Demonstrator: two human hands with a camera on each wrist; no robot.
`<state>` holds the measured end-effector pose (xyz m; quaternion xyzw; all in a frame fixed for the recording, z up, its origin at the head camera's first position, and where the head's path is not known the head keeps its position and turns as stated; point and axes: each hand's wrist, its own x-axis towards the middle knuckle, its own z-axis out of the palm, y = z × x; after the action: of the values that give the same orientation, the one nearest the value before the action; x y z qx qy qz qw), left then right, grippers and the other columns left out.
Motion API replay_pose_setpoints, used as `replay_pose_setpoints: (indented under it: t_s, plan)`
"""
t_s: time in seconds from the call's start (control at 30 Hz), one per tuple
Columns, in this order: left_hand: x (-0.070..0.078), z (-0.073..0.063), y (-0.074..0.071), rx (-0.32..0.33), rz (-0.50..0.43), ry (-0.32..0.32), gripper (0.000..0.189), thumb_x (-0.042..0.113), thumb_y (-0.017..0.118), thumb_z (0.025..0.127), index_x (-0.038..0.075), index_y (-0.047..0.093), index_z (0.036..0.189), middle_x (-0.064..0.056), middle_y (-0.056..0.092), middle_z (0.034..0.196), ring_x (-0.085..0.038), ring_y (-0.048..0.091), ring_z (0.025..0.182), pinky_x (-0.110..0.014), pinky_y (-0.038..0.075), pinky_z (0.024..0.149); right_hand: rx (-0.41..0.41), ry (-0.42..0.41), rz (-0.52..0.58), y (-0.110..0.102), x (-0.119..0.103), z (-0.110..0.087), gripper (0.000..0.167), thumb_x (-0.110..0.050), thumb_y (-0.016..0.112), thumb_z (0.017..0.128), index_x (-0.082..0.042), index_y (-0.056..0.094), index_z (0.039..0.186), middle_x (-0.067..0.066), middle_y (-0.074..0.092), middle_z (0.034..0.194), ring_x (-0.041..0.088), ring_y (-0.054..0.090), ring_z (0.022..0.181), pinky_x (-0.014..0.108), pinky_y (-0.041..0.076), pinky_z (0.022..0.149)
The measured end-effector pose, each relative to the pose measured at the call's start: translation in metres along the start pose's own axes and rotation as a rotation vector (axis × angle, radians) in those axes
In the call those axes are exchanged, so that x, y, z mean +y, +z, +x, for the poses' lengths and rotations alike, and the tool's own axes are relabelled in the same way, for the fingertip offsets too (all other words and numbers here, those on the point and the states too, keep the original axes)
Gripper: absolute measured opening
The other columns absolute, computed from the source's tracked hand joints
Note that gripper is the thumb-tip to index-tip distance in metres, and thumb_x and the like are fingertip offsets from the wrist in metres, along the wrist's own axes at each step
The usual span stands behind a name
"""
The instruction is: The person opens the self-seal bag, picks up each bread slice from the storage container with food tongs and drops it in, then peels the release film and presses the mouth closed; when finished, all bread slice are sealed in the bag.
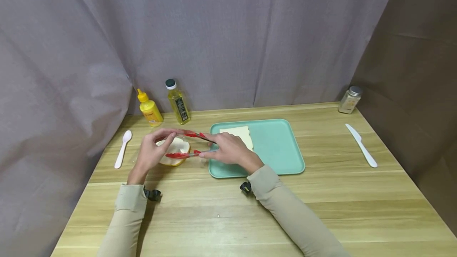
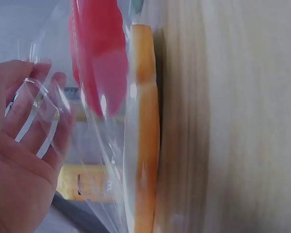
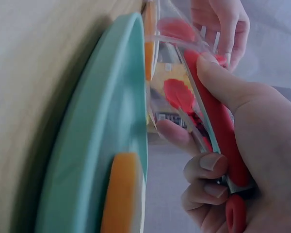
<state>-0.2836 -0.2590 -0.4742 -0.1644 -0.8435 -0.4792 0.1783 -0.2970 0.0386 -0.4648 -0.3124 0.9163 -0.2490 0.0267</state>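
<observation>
My right hand (image 1: pixel 230 148) grips red-and-metal tongs (image 3: pixel 213 121), its thumb along one red handle. The tongs' two red tips stand apart and reach left, over a bread slice (image 1: pixel 180 146) with an orange-brown crust that lies on the table. Clear plastic film (image 2: pixel 53 104) hangs about the tips; whether it is a bag or a sheet I cannot tell. My left hand (image 1: pixel 150 150) pinches this film between thumb and fingertip, above the slice. Under my right hand, a second bread slice (image 1: pixel 240 132) lies on the green tray (image 1: pixel 276 142), partly hidden.
At the back left stand a yellow squeeze bottle (image 1: pixel 150 112) and an oil bottle (image 1: pixel 179 106). A white spoon (image 1: pixel 123 150) lies at the left, a white knife (image 1: pixel 362 146) at the right. The seasoning jar (image 1: pixel 350 100) stands in the far right corner, by the curtain.
</observation>
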Motion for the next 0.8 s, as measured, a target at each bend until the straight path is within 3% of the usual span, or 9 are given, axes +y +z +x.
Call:
replay_pose_setpoints:
  t_s: [0.2, 0.43, 0.63, 0.8]
  plan:
    - [-0.002, 0.0, 0.003, 0.059, 0.028, -0.013, 0.014, 0.004, 0.074, 0.102, -0.001, 0.081, 0.113, -0.02, 0.082, 0.112, -0.003, 0.072, 0.101, -0.011, 0.056, 0.094, 0.01, 0.004, 0.018, -0.008, 0.014, -0.019, 0.071, -0.063, 0.074, 0.097, -0.031, 0.057, 0.158, -0.003, 0.074, 0.084, 0.008, 0.03, 0.054, 0.027, 0.026, 0.049]
    - [-0.002, 0.002, 0.001, 0.065, 0.027, -0.021, 0.014, 0.009, 0.075, 0.103, 0.003, 0.082, 0.113, -0.017, 0.082, 0.113, 0.005, 0.07, 0.099, -0.009, 0.056, 0.093, 0.043, 0.017, 0.064, -0.026, 0.033, -0.047, 0.071, -0.064, 0.073, 0.097, -0.03, 0.057, 0.158, -0.009, 0.081, 0.119, 0.005, 0.028, 0.055, 0.026, 0.028, 0.052]
    - [-0.003, 0.001, 0.0, 0.06, 0.006, -0.023, 0.014, 0.014, 0.076, 0.103, 0.005, 0.083, 0.112, -0.014, 0.083, 0.114, 0.002, 0.072, 0.101, -0.012, 0.058, 0.094, 0.068, 0.032, 0.028, -0.039, 0.046, -0.073, 0.07, -0.064, 0.074, 0.097, -0.033, 0.058, 0.157, -0.012, 0.08, 0.114, 0.008, 0.041, 0.061, 0.027, 0.037, 0.052]
    - [-0.006, 0.003, 0.003, 0.043, 0.002, -0.015, 0.012, 0.013, 0.076, 0.103, 0.007, 0.083, 0.111, -0.012, 0.083, 0.115, 0.004, 0.071, 0.101, -0.013, 0.058, 0.095, 0.107, 0.08, 0.005, -0.045, 0.058, -0.096, 0.074, -0.065, 0.077, 0.094, -0.028, 0.061, 0.155, -0.014, 0.076, 0.108, 0.01, 0.048, 0.066, 0.028, 0.039, 0.053]
